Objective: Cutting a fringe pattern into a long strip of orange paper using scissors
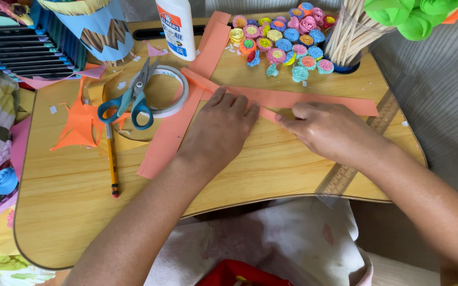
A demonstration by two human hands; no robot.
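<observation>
My left hand (219,127) lies flat, palm down, on a long orange paper strip (319,99) that runs across the wooden lap table (70,196). Its fingertips press the strip near the middle. My right hand (328,130) rests just to the right, with its fingertips pinching or pressing the strip's lower edge at a fold. A second, wider orange strip (168,135) runs diagonally under my left hand toward the glue bottle (176,26).
Blue-handled scissors (133,95) lie on a tape roll (178,98). A pencil (112,159) and orange paper scraps (78,124) sit at left. Several colourful quilled paper flowers (282,39), a cup of wooden sticks (348,37) and a clear ruler (351,169) are at right.
</observation>
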